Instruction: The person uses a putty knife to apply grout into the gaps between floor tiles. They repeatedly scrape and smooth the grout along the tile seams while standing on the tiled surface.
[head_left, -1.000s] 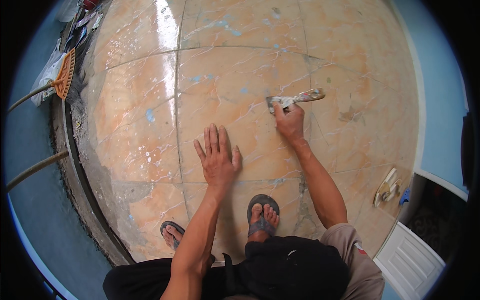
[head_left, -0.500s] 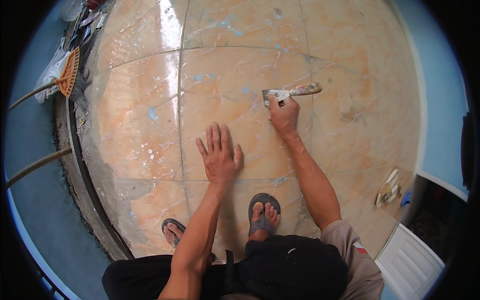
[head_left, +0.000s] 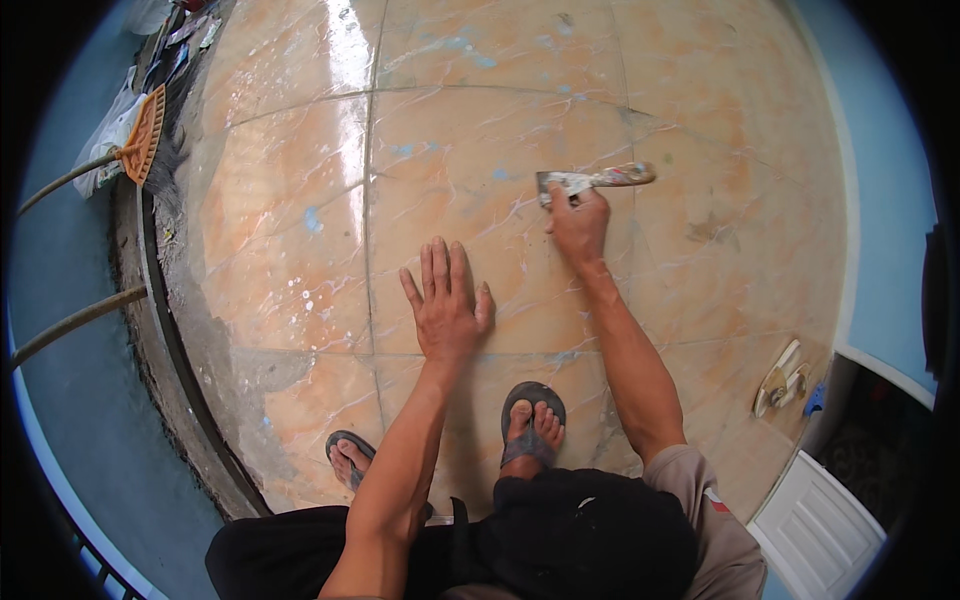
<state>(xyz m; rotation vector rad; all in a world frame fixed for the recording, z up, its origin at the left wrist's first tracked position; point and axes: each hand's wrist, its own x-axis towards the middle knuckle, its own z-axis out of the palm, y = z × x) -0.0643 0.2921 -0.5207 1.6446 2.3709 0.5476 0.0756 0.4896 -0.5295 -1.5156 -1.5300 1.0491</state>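
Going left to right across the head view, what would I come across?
Orange broom head, sandalled left foot, spread left hand, right hand holding a scraper, white panel.

- Floor: orange-beige, marble-patterned tiles with dark joints; bright reflection at upper left.
- Surface marks: light-blue spots, white specks at left, one brownish stain at right.
- Left margin: rough grey patch bordering the tiles.
- Left hand: palm down on a tile, digits spread.
- Dark sandals, worn, standing on the floor.
- Right edge: pale footwear, blue object just beside it, kind unclear.
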